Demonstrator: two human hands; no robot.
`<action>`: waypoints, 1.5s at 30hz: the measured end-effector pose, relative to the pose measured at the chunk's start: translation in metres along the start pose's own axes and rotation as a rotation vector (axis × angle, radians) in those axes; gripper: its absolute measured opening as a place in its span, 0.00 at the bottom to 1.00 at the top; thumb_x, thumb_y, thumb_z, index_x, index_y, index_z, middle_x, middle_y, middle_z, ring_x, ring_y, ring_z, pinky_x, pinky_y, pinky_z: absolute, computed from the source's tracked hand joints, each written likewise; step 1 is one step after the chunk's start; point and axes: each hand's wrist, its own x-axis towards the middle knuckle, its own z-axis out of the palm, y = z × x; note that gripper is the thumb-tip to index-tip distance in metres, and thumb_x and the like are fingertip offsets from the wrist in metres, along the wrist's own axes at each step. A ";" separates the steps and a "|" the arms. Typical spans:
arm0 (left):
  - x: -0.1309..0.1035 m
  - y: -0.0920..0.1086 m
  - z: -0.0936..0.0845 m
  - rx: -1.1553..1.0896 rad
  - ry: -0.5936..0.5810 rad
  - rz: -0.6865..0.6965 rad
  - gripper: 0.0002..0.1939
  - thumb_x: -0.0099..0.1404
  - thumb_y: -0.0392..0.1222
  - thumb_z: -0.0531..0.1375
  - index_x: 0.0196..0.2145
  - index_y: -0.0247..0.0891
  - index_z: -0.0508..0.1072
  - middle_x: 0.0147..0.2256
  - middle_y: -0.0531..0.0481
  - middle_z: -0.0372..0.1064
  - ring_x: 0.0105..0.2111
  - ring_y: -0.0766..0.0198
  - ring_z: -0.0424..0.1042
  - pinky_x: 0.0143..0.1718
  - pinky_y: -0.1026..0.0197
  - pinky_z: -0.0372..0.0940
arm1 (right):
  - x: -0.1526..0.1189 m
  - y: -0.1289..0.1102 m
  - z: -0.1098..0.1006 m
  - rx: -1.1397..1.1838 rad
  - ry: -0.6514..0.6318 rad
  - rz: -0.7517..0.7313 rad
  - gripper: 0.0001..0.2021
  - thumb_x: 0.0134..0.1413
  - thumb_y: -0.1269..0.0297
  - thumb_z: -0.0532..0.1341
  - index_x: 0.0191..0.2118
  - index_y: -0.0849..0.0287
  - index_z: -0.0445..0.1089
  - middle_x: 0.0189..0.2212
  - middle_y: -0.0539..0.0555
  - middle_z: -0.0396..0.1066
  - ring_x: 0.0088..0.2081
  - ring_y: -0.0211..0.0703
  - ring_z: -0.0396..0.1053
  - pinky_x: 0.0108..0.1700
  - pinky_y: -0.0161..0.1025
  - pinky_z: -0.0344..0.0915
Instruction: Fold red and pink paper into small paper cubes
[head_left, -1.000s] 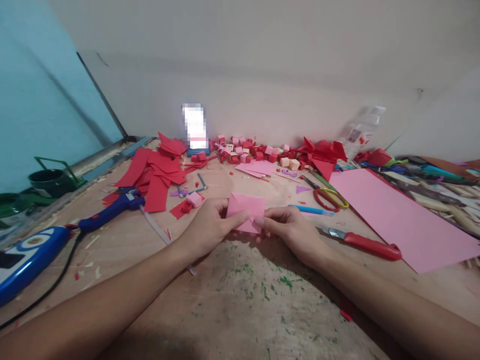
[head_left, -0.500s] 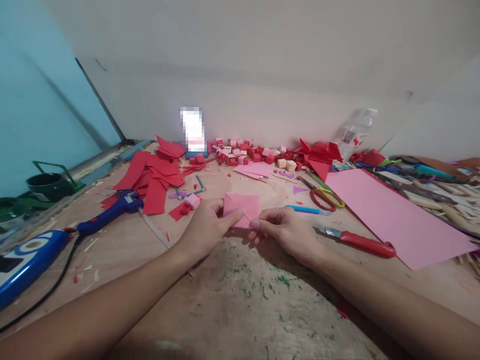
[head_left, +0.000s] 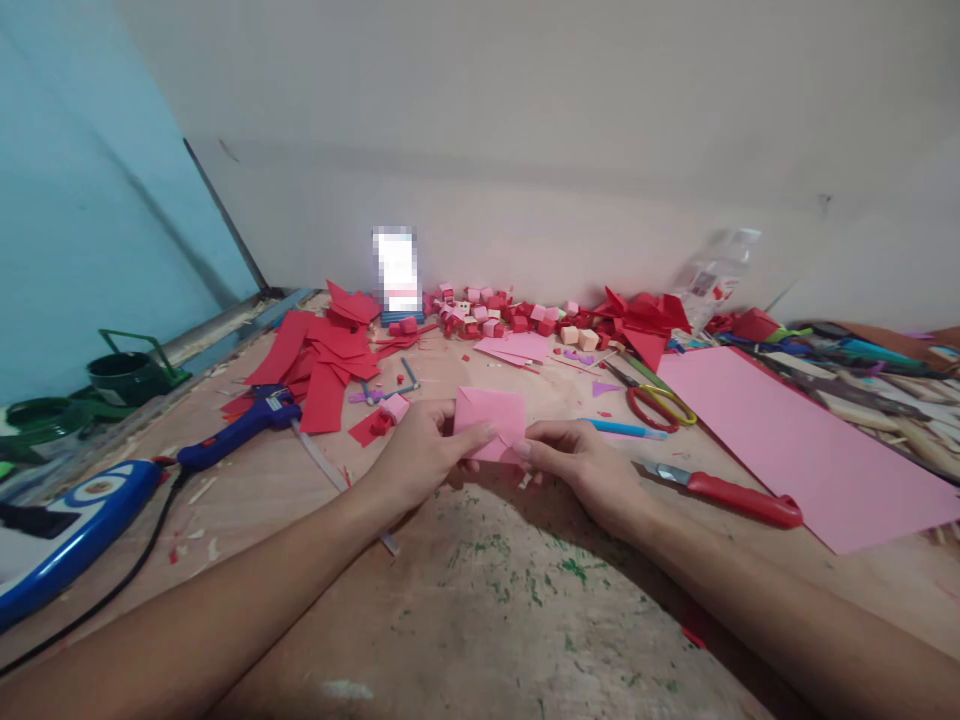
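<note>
A small folded pink paper envelope [head_left: 491, 408] is held up over the wooden table [head_left: 450, 640], between my two hands. My left hand [head_left: 424, 445] grips its left side, thumb lying across the front and fingers behind. At the lower right corner, my right hand [head_left: 581, 460] pinches the envelope between thumb and fingers. Just beyond my right hand lies a blue pen [head_left: 626, 429], and to its right a red-handled utility knife [head_left: 735, 497]. Red and yellow handled scissors [head_left: 660, 405] rest farther back. A small pink paper box [head_left: 393, 407] sits beyond my left hand.
Red paper pieces [head_left: 322, 360] and a blue glue gun [head_left: 240, 425] are on the left. Several small red and pink paper cubes [head_left: 487, 312] line the back near a lit phone [head_left: 397, 270]. A large pink sheet [head_left: 795, 440] and a plastic bottle [head_left: 724, 275] are right.
The view has shifted slightly, so everything appears a little lower and to the right. Both hands keep hold of the envelope, with little visible change in their grip.
</note>
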 end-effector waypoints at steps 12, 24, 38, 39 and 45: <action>0.003 0.001 -0.003 -0.005 -0.038 0.017 0.16 0.61 0.50 0.65 0.27 0.33 0.76 0.22 0.52 0.68 0.21 0.66 0.70 0.22 0.67 0.67 | 0.003 0.007 -0.002 0.119 0.114 -0.011 0.11 0.49 0.57 0.69 0.28 0.61 0.77 0.24 0.51 0.74 0.25 0.38 0.63 0.29 0.35 0.59; 0.003 0.001 -0.001 -0.056 -0.064 0.040 0.14 0.57 0.50 0.68 0.30 0.33 0.78 0.27 0.50 0.72 0.26 0.65 0.70 0.25 0.66 0.66 | 0.004 0.011 -0.003 0.184 0.080 -0.009 0.10 0.49 0.58 0.69 0.30 0.62 0.79 0.25 0.51 0.73 0.26 0.38 0.62 0.30 0.36 0.55; 0.005 -0.002 -0.003 0.029 0.004 0.156 0.17 0.60 0.43 0.65 0.46 0.35 0.78 0.36 0.47 0.76 0.36 0.59 0.75 0.39 0.59 0.69 | 0.003 0.007 -0.005 0.090 -0.035 0.057 0.10 0.48 0.60 0.70 0.32 0.62 0.80 0.28 0.53 0.74 0.29 0.40 0.65 0.33 0.37 0.58; 0.005 -0.002 -0.003 0.044 0.024 0.164 0.18 0.60 0.43 0.66 0.47 0.35 0.77 0.36 0.48 0.76 0.35 0.60 0.75 0.39 0.59 0.69 | 0.002 0.007 -0.006 0.085 -0.069 0.074 0.10 0.47 0.60 0.70 0.33 0.62 0.80 0.29 0.54 0.75 0.30 0.41 0.65 0.33 0.38 0.58; 0.005 -0.001 -0.002 -0.024 -0.007 0.148 0.26 0.57 0.41 0.68 0.53 0.37 0.74 0.32 0.53 0.73 0.33 0.63 0.73 0.37 0.62 0.67 | 0.003 0.008 -0.003 0.095 0.003 0.060 0.12 0.49 0.57 0.70 0.33 0.62 0.81 0.30 0.54 0.76 0.30 0.42 0.65 0.34 0.39 0.58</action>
